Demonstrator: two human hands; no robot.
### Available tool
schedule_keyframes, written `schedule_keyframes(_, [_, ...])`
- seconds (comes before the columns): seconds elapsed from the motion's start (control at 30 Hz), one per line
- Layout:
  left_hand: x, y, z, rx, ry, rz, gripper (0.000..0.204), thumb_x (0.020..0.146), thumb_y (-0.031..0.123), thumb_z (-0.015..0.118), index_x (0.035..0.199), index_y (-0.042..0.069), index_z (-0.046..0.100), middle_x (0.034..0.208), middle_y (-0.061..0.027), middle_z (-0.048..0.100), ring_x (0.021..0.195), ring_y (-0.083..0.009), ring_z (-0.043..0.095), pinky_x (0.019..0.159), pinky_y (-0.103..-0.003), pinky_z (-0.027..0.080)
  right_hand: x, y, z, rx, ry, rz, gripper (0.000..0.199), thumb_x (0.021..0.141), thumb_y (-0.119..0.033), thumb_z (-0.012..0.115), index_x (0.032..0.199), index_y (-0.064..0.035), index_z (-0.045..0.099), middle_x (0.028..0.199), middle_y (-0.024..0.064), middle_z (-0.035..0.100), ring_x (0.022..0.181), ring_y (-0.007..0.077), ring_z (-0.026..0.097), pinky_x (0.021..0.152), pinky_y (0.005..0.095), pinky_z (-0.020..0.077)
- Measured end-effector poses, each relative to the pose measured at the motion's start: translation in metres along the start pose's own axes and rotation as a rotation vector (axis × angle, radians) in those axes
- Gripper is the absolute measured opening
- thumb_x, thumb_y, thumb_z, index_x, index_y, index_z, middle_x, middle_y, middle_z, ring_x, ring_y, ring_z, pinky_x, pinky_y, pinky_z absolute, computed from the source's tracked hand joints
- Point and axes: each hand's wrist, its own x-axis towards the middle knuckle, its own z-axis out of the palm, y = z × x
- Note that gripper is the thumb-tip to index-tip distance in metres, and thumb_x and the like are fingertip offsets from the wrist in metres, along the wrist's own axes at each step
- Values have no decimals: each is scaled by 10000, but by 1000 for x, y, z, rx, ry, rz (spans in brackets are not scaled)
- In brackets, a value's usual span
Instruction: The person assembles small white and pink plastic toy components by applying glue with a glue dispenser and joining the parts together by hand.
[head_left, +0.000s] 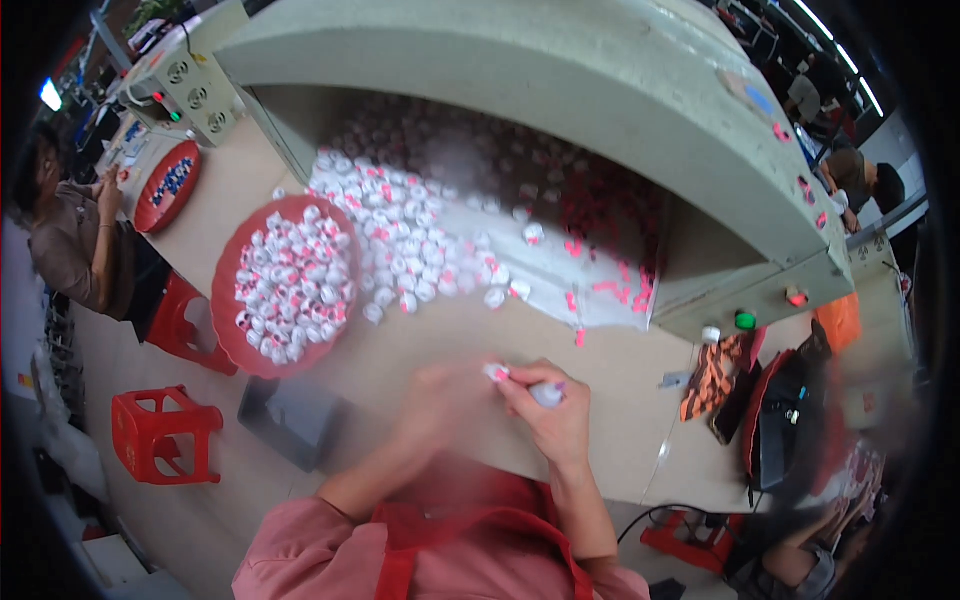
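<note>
My right hand (556, 422) is closed above the table's front part. Between its thumb and forefinger it pinches a small white-and-pink round piece (497, 373). A second, larger white piece with a purple spot (547, 394) rests in the curl of the same hand; its kind cannot be made out. Just left of it my left hand (438, 393) is smeared, and its fingers cannot be read. Beyond both hands, many similar white-and-pink pieces (405, 245) lie spread on a white sheet (606, 308). More of them fill a red scalloped bowl (226, 325) at the left.
A large pale-green hooded cabinet (560, 95) arches over the sheet, with a green button (745, 320) at its lower right. Cloth (712, 375) and a black bag (785, 415) lie right. A grey bin (290, 420) and red stool (165, 435) stand left. Other people (85, 240) sit nearby.
</note>
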Motion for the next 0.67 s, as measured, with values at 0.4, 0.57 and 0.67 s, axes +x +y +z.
schedule_keyframes(0.4, [45,75,-41,1467,788,1193,255,761,-5,586,1011,35,619,949,-113,569,892,-244,553,755,-317,446,-2,-1,-2,-29,-13,92,127,753,-9,629,875,26,612,705,17,581,615,66,537,563,196,445])
schedule_keyframes(0.57, [86,17,-6,1642,278,888,301,721,42,562,1022,50,561,990,-117,503,855,-296,511,706,-387,472,-16,0,-18,-75,-14,118,159,755,-74,671,901,-21,636,785,32,627,734,69,556,652,205,448])
schedule_keyframes(0.67, [83,17,2,1675,239,699,375,715,37,565,1086,68,514,1006,-103,489,919,-309,507,808,-397,442,-19,-5,-30,36,15,181,129,769,-50,647,897,-57,649,799,21,628,722,94,565,683,227,458])
